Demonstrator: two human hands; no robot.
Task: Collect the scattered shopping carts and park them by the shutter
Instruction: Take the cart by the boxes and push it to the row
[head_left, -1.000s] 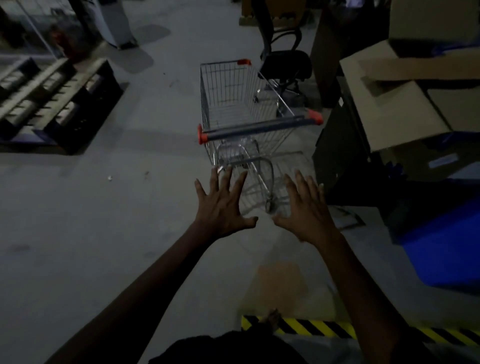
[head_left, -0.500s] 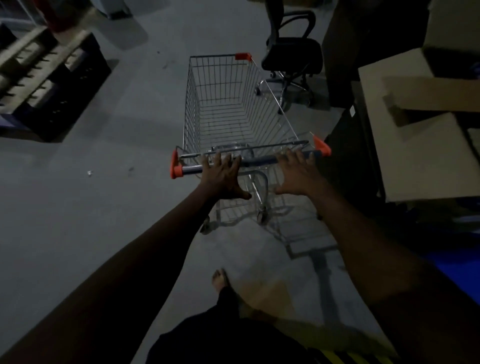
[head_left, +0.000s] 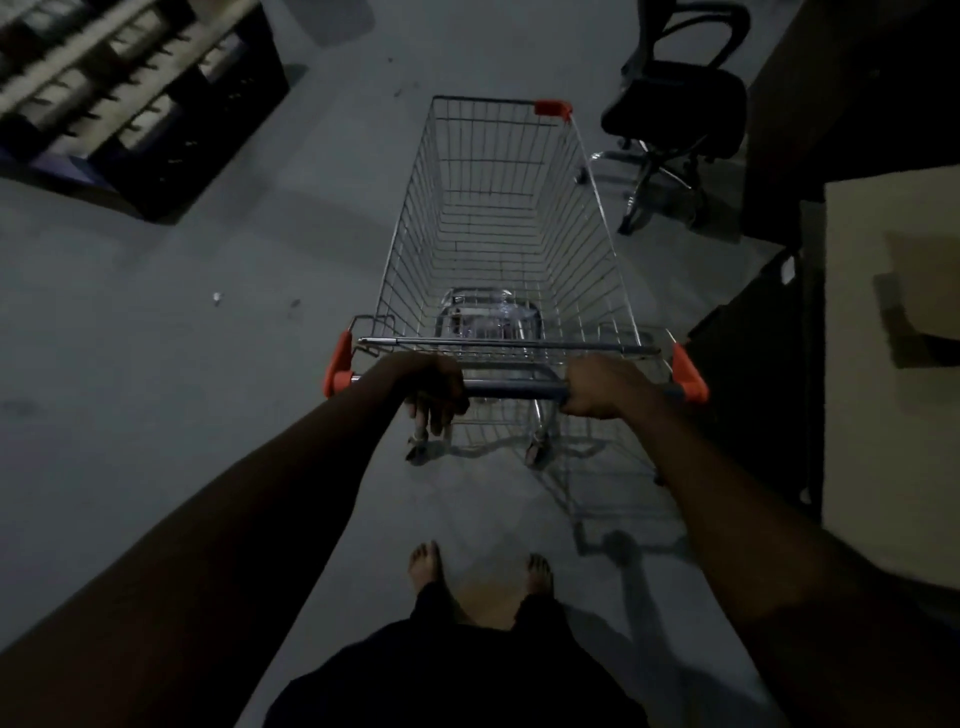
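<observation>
Head view: left hand (head_left: 434, 387) and right hand (head_left: 605, 387) both clenched around the handle bar (head_left: 514, 388) of the shopping cart (head_left: 498, 249), which stands mid-floor (head_left: 182, 364) directly ahead of bare feet (head_left: 426, 564). Office chair (head_left: 675, 111) just beside cart's far right corner; pallets (head_left: 119, 88) far left; cardboard box (head_left: 893, 364) right.

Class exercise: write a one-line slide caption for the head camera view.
Both hands, left hand and right hand, grip the handle of an empty wire shopping cart beside an office chair.
</observation>
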